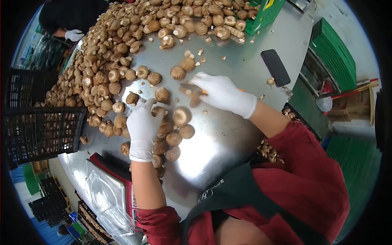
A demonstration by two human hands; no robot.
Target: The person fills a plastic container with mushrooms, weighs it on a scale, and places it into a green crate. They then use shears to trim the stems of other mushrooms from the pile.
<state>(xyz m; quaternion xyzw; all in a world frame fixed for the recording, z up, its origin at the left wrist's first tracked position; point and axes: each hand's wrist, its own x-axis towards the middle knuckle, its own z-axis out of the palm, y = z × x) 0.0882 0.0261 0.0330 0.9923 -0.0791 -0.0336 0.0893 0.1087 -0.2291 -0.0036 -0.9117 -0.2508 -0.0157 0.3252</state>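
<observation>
My left hand, in a white glove, has its fingers curled around a brown shiitake mushroom, partly hidden by the thumb and fingers. Other mushrooms lie close beside it, one past the fingertips and another to the right. My right hand, gloved too, is closed on a small knife; its blade points left and a bit of orange handle shows behind the hand. Just below the blade is a blurred brown mushroom. Two more mushrooms sit beyond the knife.
A large heap of mushrooms covers the far left of the metal table. Around it stand a black crate and a green crate. A phone lies at right, a scale at lower left. Another person's gloved hand shows at upper left.
</observation>
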